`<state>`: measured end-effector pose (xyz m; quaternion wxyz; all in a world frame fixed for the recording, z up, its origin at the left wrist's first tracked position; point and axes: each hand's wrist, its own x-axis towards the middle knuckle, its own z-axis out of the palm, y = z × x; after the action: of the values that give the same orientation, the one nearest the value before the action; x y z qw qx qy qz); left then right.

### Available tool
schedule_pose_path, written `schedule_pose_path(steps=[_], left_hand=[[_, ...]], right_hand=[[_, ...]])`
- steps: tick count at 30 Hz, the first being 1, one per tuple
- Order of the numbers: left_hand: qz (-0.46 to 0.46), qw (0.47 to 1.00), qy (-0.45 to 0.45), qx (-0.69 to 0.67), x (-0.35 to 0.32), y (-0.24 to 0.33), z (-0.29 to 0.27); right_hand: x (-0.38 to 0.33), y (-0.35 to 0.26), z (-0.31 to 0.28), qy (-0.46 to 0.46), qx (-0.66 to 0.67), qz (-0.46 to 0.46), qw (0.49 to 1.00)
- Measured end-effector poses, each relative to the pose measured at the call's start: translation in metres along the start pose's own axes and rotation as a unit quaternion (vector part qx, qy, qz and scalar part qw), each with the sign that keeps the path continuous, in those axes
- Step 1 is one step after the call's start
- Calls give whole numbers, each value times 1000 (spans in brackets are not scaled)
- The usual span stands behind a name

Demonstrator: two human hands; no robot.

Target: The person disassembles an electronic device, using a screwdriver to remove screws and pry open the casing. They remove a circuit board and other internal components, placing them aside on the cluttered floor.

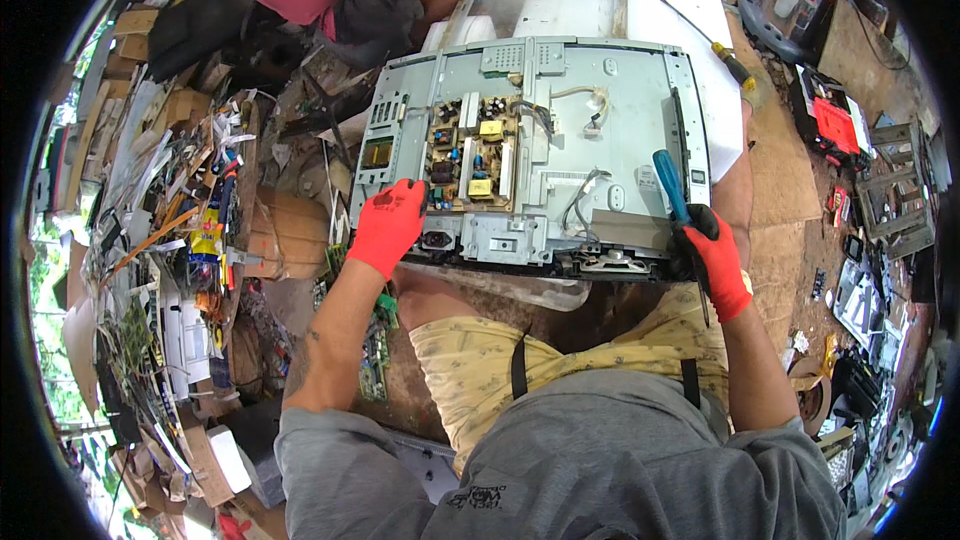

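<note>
At the pale metal panel (632,130), the right hand (712,252) clasps a blue-handled screwdriver (671,185); the left hand (392,222) (its grip I cannot tell) lies just beside the circuit board (470,155).

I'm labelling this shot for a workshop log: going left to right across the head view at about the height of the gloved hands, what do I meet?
Brown cardboard, left hand in a red glove, circuit board on the metal panel, right hand gripping a blue-handled screwdriver.
</note>
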<state>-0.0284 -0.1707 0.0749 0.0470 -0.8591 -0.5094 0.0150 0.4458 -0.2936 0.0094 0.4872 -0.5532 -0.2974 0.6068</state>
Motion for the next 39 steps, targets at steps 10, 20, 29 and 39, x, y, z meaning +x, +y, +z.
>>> schedule_pose_path(steps=[10,20,29,39], left_hand=[[48,996,-42,66,13,-3,-6],[11,999,-51,-1,12,-7,-6],[-127,967,-33,-218,-13,19,-56],[-270,732,323,-536,-145,95,-3]], right_hand=[[-15,-33,56,-14,-179,-191,965],[77,-32,222,-191,-485,-254,815],[83,-28,223,-210,-535,-254,778],[108,-19,197,-232,-192,-108,948]])
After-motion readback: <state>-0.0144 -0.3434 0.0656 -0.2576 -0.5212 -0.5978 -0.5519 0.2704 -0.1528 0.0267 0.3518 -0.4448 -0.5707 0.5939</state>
